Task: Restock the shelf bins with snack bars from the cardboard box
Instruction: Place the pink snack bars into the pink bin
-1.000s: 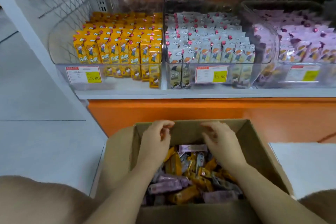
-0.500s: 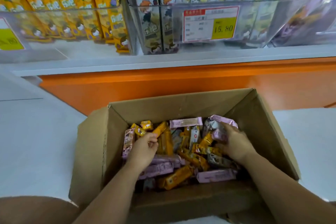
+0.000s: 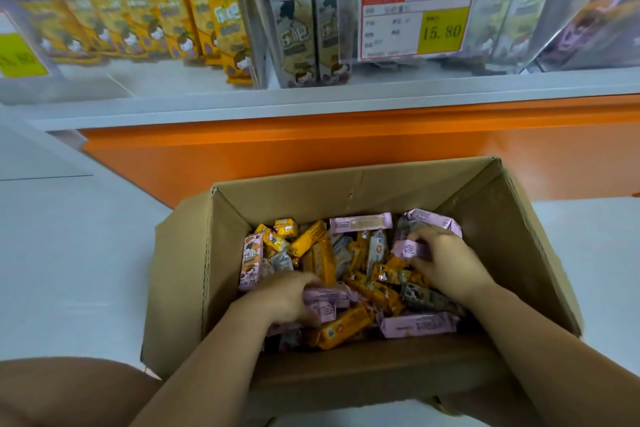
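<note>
Left fingers (image 3: pixel 302 281) now around pink bars (image 3: pixel 327 302)

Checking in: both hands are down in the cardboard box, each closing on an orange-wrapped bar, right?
Not orange. The head view shows both hands down in the cardboard box, but the left hand grips pink bars and the right hand pinches a single pink bar. The orange bars lie loose between them.

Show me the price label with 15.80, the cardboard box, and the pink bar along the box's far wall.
price label (image 3: pixel 415 22): head view, middle of the label.
cardboard box (image 3: pixel 346 189): head view, bare inside of its far wall.
pink bar (image 3: pixel 360 222): head view, middle of its wrapper.
</note>
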The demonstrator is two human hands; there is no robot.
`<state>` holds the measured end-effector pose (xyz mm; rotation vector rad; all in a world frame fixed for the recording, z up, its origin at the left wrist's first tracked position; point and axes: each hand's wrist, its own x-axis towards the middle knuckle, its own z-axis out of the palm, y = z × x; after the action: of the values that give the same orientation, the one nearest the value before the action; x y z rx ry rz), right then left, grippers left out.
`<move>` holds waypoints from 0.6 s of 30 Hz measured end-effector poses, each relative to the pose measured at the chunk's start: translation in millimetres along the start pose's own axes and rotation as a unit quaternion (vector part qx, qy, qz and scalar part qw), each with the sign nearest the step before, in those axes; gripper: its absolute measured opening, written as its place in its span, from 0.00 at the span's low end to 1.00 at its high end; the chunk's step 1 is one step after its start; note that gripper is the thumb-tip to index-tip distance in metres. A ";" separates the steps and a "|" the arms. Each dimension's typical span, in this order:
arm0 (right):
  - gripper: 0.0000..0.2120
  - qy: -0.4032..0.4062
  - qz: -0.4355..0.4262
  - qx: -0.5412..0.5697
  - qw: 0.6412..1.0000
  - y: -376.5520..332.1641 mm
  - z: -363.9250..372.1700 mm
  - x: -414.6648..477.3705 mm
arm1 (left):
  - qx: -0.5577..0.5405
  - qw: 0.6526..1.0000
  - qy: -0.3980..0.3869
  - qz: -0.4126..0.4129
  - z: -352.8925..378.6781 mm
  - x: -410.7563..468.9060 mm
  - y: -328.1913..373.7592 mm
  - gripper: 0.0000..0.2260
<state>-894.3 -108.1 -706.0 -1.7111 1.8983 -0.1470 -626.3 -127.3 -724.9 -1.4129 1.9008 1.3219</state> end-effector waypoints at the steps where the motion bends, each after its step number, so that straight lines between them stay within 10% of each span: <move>1: 0.10 0.000 -0.013 0.022 1.000 -4.6 -1.1 -2.0 | 0.010 1.000 0.002 -0.005 0.0 -1.9 0.3 0.30; 12: 0.15 -0.029 -0.066 0.138 0.988 -53.4 -28.4 -18.6 | 0.099 0.995 -0.031 -0.004 -0.4 -21.1 10.5 0.30; 18: 0.13 -0.092 -0.087 0.156 0.980 -69.0 -51.2 -37.3 | 0.024 0.996 0.083 0.034 -1.3 -33.7 10.8 0.35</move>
<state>-857.6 -99.7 -620.2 -1.6116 1.5029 -0.3257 -622.6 -111.5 -693.5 -1.4862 2.0903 1.2151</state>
